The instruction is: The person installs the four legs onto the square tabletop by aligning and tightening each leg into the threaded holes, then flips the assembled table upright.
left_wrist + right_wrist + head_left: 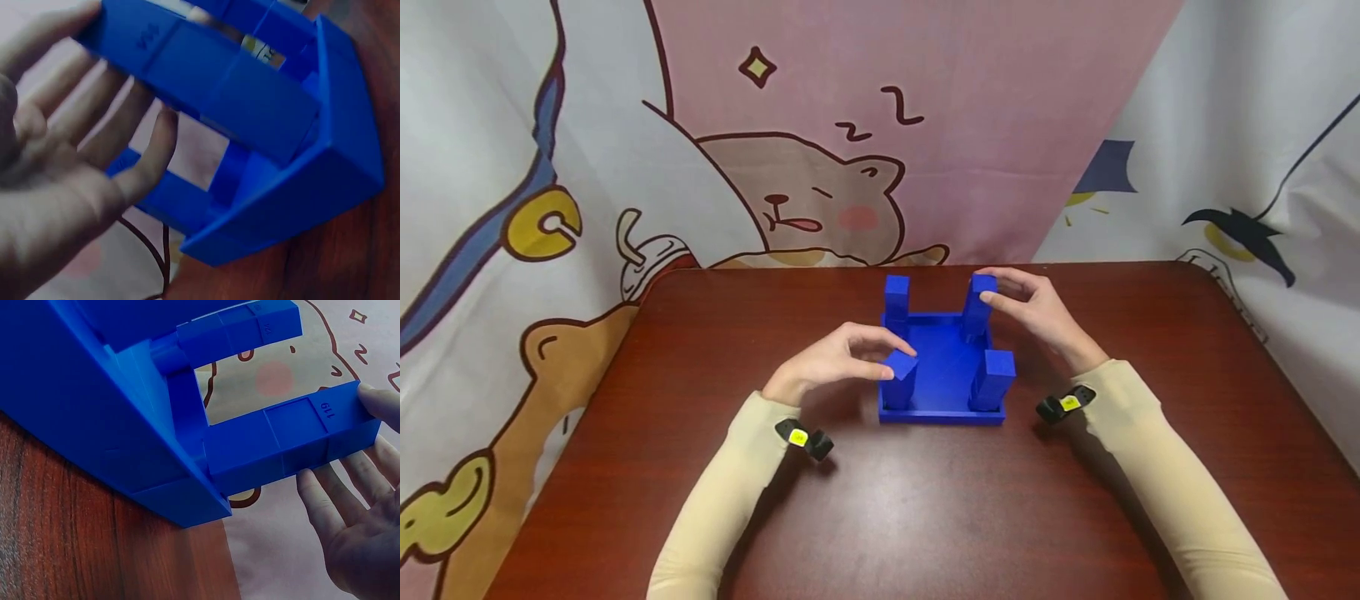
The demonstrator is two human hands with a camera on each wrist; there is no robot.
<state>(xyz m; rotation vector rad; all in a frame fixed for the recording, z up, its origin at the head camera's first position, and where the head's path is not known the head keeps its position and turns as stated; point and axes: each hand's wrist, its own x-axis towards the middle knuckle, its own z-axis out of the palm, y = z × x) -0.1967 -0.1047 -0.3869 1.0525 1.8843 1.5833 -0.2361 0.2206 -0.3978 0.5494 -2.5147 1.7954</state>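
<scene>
A shallow blue tray with a low rim (940,417) sits on the table, with a square blue post standing at each corner. My left hand (827,358) holds the near-left post (900,387) by its upper end, thumb in front and fingers behind. That post's top is turned askew to the tray. At the far-right post (977,315), my right hand (1039,310) grips the top between thumb and fingers; 119 is marked on this post (294,428). Untouched stand the far-left post (897,298) and the near-right post (995,382).
The dark reddish-brown wooden table (910,508) extends around the tray. Behind it hangs a cartoon-printed cloth (970,150) reaching the table's back edge. A small black wrist camera is strapped at each sleeve cuff, close above the tabletop.
</scene>
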